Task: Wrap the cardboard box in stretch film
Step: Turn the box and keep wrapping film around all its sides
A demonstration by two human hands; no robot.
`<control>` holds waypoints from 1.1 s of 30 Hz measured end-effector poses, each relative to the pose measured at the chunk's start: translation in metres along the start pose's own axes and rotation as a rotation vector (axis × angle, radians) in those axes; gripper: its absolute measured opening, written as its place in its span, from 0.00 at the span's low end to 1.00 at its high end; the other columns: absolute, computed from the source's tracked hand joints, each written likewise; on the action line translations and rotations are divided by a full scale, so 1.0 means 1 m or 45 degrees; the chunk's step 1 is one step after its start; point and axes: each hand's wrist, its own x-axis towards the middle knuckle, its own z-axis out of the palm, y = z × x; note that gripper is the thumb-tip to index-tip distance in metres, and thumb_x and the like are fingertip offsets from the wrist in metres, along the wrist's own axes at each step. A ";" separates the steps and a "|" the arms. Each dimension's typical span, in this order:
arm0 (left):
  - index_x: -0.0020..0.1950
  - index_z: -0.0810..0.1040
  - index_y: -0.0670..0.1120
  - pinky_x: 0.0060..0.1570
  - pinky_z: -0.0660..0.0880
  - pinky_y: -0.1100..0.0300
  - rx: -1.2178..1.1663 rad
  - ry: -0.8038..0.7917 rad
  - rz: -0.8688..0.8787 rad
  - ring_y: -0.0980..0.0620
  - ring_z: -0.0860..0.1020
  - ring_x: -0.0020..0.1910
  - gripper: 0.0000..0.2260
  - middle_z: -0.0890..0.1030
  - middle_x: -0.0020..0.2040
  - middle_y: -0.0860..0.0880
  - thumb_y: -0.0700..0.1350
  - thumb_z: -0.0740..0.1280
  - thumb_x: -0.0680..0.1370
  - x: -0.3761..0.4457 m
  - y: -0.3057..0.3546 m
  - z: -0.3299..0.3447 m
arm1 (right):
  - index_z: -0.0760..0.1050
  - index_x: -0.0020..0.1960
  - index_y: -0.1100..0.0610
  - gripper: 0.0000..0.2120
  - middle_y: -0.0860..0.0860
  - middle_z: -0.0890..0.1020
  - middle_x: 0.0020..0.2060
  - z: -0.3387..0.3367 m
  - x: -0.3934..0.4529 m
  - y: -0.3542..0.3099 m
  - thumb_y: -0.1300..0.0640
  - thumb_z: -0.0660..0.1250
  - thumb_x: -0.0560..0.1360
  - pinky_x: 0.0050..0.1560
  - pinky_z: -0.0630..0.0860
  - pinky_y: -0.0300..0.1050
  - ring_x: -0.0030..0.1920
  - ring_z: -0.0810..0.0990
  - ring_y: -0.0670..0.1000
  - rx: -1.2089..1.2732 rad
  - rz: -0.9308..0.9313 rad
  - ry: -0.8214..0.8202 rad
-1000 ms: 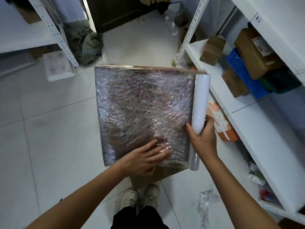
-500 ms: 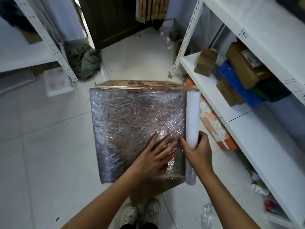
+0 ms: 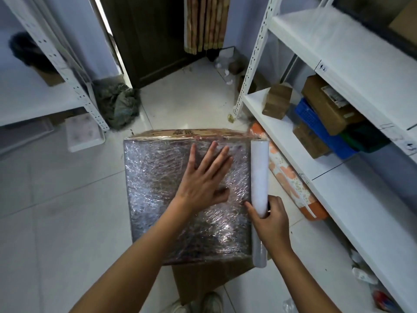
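Head view, near to far. Right hand (image 3: 269, 222), at five o'clock: fingers curled around the stretch film roll (image 3: 259, 175), which stands against the right edge of the cardboard box (image 3: 180, 199), likely to keep the film taut. Left hand (image 3: 203, 179), centre: fingers straight and spread, flat on the wrapped top, apparently smoothing film so it clings. Box sits mid-floor on white tiles (image 3: 56, 222); brown board shows below at six o'clock, seemingly unwrapped. Shelving (image 3: 338, 188) stands at three o'clock.

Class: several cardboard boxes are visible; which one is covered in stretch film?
The large box on the floor under the left hand; the shelf boxes are bare.
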 end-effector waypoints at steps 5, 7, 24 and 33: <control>0.73 0.65 0.41 0.66 0.64 0.36 0.018 0.004 -0.142 0.46 0.64 0.72 0.30 0.65 0.74 0.43 0.59 0.56 0.77 0.004 -0.007 -0.004 | 0.69 0.50 0.50 0.22 0.43 0.74 0.41 -0.001 0.003 -0.004 0.36 0.67 0.65 0.35 0.71 0.31 0.40 0.76 0.42 0.041 0.011 -0.059; 0.73 0.67 0.42 0.64 0.67 0.38 0.054 0.024 -0.165 0.47 0.67 0.71 0.29 0.68 0.72 0.44 0.58 0.57 0.77 0.008 -0.005 -0.005 | 0.69 0.49 0.49 0.22 0.41 0.74 0.40 -0.002 0.003 -0.003 0.35 0.67 0.65 0.34 0.70 0.30 0.40 0.76 0.42 0.054 0.024 -0.064; 0.71 0.71 0.49 0.68 0.57 0.40 0.007 0.076 -0.277 0.42 0.68 0.64 0.25 0.76 0.62 0.41 0.56 0.61 0.75 0.032 -0.002 0.005 | 0.61 0.56 0.46 0.30 0.39 0.71 0.45 -0.010 0.009 0.004 0.41 0.75 0.63 0.43 0.77 0.38 0.43 0.76 0.43 0.245 0.324 -0.266; 0.66 0.76 0.50 0.66 0.56 0.50 -0.229 0.075 -0.559 0.47 0.68 0.57 0.26 0.78 0.55 0.45 0.63 0.58 0.74 0.047 0.009 -0.012 | 0.67 0.54 0.49 0.13 0.47 0.76 0.44 -0.015 0.007 0.018 0.42 0.59 0.75 0.35 0.74 0.31 0.43 0.78 0.44 0.442 0.245 -0.332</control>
